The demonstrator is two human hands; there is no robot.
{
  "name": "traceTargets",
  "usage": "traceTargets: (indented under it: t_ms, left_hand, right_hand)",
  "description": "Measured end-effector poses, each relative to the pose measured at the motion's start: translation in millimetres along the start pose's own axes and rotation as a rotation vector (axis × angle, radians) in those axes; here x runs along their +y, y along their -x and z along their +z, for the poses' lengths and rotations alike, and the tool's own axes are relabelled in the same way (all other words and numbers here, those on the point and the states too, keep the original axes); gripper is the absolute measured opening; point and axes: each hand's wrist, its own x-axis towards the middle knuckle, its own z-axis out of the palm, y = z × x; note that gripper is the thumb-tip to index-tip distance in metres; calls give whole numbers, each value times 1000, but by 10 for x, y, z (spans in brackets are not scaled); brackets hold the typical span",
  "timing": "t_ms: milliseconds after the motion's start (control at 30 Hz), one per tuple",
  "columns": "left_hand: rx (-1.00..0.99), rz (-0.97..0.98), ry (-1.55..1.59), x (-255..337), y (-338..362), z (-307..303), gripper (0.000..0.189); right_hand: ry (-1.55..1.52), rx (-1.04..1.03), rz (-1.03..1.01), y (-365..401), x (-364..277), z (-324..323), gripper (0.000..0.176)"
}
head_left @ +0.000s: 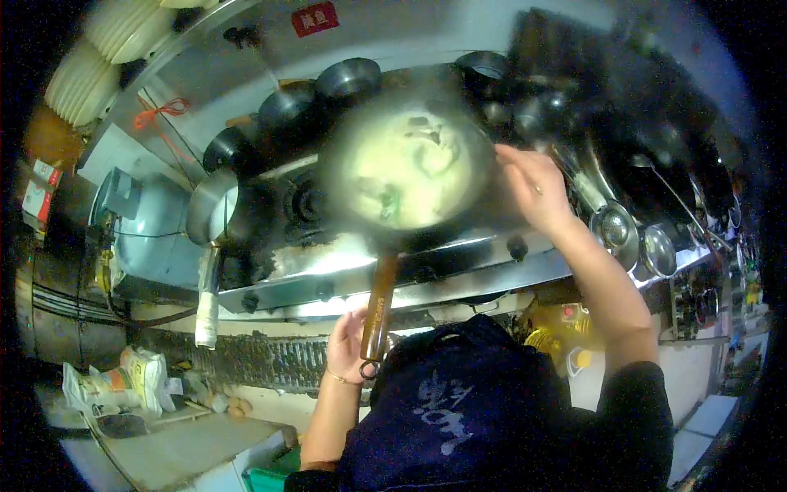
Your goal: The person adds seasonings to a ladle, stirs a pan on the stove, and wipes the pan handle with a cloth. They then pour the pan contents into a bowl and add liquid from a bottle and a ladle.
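The left hand (pixel 348 344) is right beside the lower end of a brown wooden handle (pixel 379 307), just to its left, with the fingers pointing forward; whether they close round the wood or only lie against it cannot be told, since the handle covers part of the palm. From these fingers the handle lies to the right, so the left hand is the nearer one to it. The right hand (pixel 533 189) is up at the far side, its fingers drawn close together and directed leftward at the right rim of the pan (pixel 393 238); contact with the rim, or anything held in those fingertips, cannot be made out. Thus the bowl of the pan lies left of the right fingers and forward of the left ones. The handle points back toward the wearer, its long axis running nearly straight from the bowl to the body and leaning slightly left at the near end, where a metal hanging ring (pixel 369 371) sits. The round bowl is over the stove (pixel 328 295), holding pale, milky contents (pixel 377 172) with dark pieces at the far side and a green bit at the near side. Farther left is a saucepan (pixel 197 213) with a wrapped handle (pixel 207 312); to the right, a perforated skimmer (pixel 615 225).
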Motion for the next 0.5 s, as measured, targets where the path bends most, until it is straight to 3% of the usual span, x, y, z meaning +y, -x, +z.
traceTargets:
  t_ms: [67, 100, 233, 333, 367, 467, 500]
  left_hand:
    - [177, 104, -46, -17, 14, -265, 44]
    - [376, 160, -20, -48, 1, -375, 38]
    - [387, 90, 29, -90, 156, -1313, 38]
    - [454, 53, -64, -166, 300, -1307, 15]
    - [628, 88, -19, -232, 277, -1364, 17]
    - [715, -2, -75, -268, 280, -1512, 19]
    - [819, 74, -58, -374, 244, -2044, 22]
  right_hand:
    - [-24, 8, 47, 37, -3, -49, 25]
    - [14, -12, 47, 61, -16, -74, 24]
    - [11, -109, 54, 158, -124, -143, 21]
    - [-85, -148, 24, 260, -238, -79, 20]
    - [-94, -169, 8, 284, -290, -59, 21]
    - [-159, -220, -44, 326, -441, -1, 24]
    - [-180, -232, -72, 351, -460, 16, 25]
